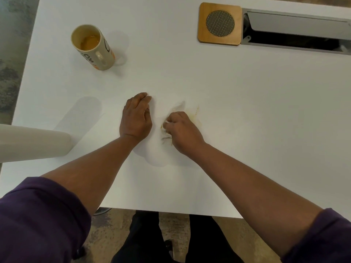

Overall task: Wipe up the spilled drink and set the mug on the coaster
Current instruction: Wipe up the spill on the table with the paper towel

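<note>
Wiping is underway: my right hand (182, 132) bunches the stained tissue (171, 118) over the spill (195, 115), my left hand (135, 118) flat beside it, holding nothing. Mug (95, 48) isn't yet on the coaster (220, 24).

The table (247, 120) has a smooth, matt white top. The mug (96, 48) looks like glazed ceramic, cream with printed lettering and a faint sheen. The coaster (220, 24) is warm, smooth wood with a round inset of woven metal mesh. Beside it the cable tray (296, 25) is grey metal with a dull, brushed look. The tissue (161, 143) is thin, crumpled white paper, stained brown in places. The sleeves (38, 221) are soft purple cloth.
</note>
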Tool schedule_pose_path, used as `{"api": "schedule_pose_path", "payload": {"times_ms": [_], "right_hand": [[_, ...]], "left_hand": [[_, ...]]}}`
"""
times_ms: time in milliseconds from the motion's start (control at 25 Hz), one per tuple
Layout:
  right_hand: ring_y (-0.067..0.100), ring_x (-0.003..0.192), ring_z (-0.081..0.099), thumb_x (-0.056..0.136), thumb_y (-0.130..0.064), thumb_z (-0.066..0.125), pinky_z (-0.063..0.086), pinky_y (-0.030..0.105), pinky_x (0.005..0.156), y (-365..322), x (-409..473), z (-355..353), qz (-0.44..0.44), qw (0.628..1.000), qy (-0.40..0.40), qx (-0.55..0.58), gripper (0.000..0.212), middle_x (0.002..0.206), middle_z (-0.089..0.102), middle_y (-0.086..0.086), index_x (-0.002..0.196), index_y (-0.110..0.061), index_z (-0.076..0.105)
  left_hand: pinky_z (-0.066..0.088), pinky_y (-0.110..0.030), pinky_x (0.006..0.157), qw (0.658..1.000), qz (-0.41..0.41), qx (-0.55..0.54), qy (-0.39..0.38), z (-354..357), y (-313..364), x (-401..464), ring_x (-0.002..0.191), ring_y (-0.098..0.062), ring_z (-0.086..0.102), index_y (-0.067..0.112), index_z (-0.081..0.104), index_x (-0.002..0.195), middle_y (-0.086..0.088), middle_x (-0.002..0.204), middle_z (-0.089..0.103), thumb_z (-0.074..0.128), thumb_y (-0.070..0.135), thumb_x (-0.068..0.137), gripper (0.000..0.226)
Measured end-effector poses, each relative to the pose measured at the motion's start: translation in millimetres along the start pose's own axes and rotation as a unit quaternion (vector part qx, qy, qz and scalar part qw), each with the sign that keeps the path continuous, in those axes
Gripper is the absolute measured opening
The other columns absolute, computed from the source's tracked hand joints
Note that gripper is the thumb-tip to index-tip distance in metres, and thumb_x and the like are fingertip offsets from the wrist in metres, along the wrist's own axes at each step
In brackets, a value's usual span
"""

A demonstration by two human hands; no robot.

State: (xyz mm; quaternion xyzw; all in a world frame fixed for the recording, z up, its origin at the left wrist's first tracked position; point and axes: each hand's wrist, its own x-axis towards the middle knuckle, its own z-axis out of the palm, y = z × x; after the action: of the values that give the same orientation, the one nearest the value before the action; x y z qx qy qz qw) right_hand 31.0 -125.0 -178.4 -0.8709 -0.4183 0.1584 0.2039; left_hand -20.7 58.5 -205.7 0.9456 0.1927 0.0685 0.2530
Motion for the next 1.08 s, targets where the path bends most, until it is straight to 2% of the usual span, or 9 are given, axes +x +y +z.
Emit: {"api": "schedule_pose_path", "payload": {"times_ms": [160, 400, 560, 680, 760, 840, 960, 1040, 1080], "right_hand": [[0.034, 0.103, 0.057, 0.073, 0.003, 0.057, 0.052, 0.039, 0.059, 7.2, -25.2, -5.5, -0.074, 0.996, -0.01, -0.044, 0.019, 0.093, 0.062, 0.01, 0.085, -0.002, 0.071], [0.036, 0.104, 0.066, 0.072, -0.001, 0.068, 0.056, 0.042, 0.076, 49.0, -42.6, -16.4, -0.098, 0.995, 0.007, -0.035, 0.014, 0.102, 0.07, 0.014, 0.085, -0.004, 0.072], [0.033, 0.11, 0.062, 0.078, -0.002, 0.07, 0.057, 0.037, 0.075, 78.2, -35.0, -38.3, -0.007, 0.997, 0.059, -0.053, 0.014, 0.116, 0.068, 0.012, 0.091, -0.009, 0.071], [0.036, 0.1, 0.058, 0.078, 0.004, 0.068, 0.055, 0.039, 0.062, 79.3, -23.5, -48.3, 0.071, 0.99, 0.094, -0.075, 0.018, 0.108, 0.066, 0.009, 0.09, -0.009, 0.068], [0.036, 0.094, 0.058, 0.083, -0.002, 0.065, 0.053, 0.038, 0.067, 72.7, -13.4, -53.4, 0.152, 0.983, 0.098, -0.022, 0.017, 0.104, 0.066, 0.009, 0.095, -0.012, 0.07], [0.03, 0.087, 0.066, 0.089, -0.012, 0.063, 0.054, 0.033, 0.068, 67.9, -2.6, -67.8, 0.293, 0.932, 0.128, 0.17, 0.013, 0.098, 0.07, 0.006, 0.096, -0.02, 0.07], [0.027, 0.075, 0.067, 0.091, -0.002, 0.061, 0.061, 0.041, 0.062, 67.1, 5.0, -92.8, 0.401, 0.745, 0.156, 0.51, 0.021, 0.094, 0.067, 0.009, 0.093, -0.023, 0.06], [0.023, 0.077, 0.066, 0.089, 0.007, 0.057, 0.06, 0.039, 0.064, 72.9, 3.0, -99.2, 0.402, 0.719, 0.155, 0.544, 0.03, 0.098, 0.066, 0.008, 0.095, -0.022, 0.059], [0.02, 0.077, 0.066, 0.087, 0.007, 0.057, 0.058, 0.035, 0.064, 75.9, 0.5, -98.3, 0.397, 0.751, 0.166, 0.5, 0.03, 0.095, 0.066, 0.004, 0.092, -0.022, 0.062]], "left_hand": [[0.037, -0.038, 0.113, 1.0, -0.008, 0.001, -0.004, 0.7, 1.5, -1.2, 0.133, -0.028, 0.045, 0.011, 0.059, 0.135, -0.005, 0.146, 0.053, 0.043, 0.012, 0.1, 0.038], [0.036, -0.038, 0.114, 1.0, -0.007, 0.001, -0.003, 0.0, 2.3, -3.3, 0.133, -0.029, 0.045, 0.01, 0.059, 0.136, -0.006, 0.146, 0.053, 0.043, 0.011, 0.101, 0.038], [0.037, -0.039, 0.114, 1.0, -0.003, 0.004, -0.001, 0.4, 2.2, -2.5, 0.133, -0.03, 0.046, 0.009, 0.059, 0.135, -0.007, 0.146, 0.054, 0.043, 0.011, 0.101, 0.038], [0.036, -0.038, 0.114, 1.0, -0.004, 0.005, -0.001, 0.9, 1.6, -2.4, 0.133, -0.03, 0.046, 0.009, 0.059, 0.135, -0.007, 0.145, 0.054, 0.043, 0.011, 0.1, 0.039], [0.036, -0.037, 0.114, 1.0, -0.005, 0.008, -0.002, 0.8, 1.8, -1.7, 0.132, -0.03, 0.046, 0.01, 0.059, 0.135, -0.007, 0.145, 0.054, 0.043, 0.011, 0.1, 0.039], [0.036, -0.037, 0.113, 1.0, -0.006, 0.01, -0.003, 0.7, 2.6, -1.5, 0.132, -0.03, 0.046, 0.01, 0.059, 0.135, -0.007, 0.146, 0.054, 0.043, 0.011, 0.1, 0.039], [0.036, -0.037, 0.114, 1.0, -0.006, 0.009, -0.002, 0.7, 2.2, -1.3, 0.132, -0.029, 0.045, 0.011, 0.059, 0.135, -0.006, 0.146, 0.053, 0.044, 0.011, 0.099, 0.039], [0.036, -0.037, 0.114, 1.0, -0.007, 0.01, -0.001, 1.3, 1.6, -1.4, 0.133, -0.029, 0.045, 0.011, 0.059, 0.134, -0.006, 0.146, 0.053, 0.044, 0.011, 0.099, 0.038], [0.036, -0.038, 0.114, 1.0, -0.007, 0.01, 0.0, 1.5, 1.5, -1.3, 0.132, -0.029, 0.045, 0.011, 0.059, 0.134, -0.006, 0.145, 0.054, 0.044, 0.011, 0.099, 0.038]]}}
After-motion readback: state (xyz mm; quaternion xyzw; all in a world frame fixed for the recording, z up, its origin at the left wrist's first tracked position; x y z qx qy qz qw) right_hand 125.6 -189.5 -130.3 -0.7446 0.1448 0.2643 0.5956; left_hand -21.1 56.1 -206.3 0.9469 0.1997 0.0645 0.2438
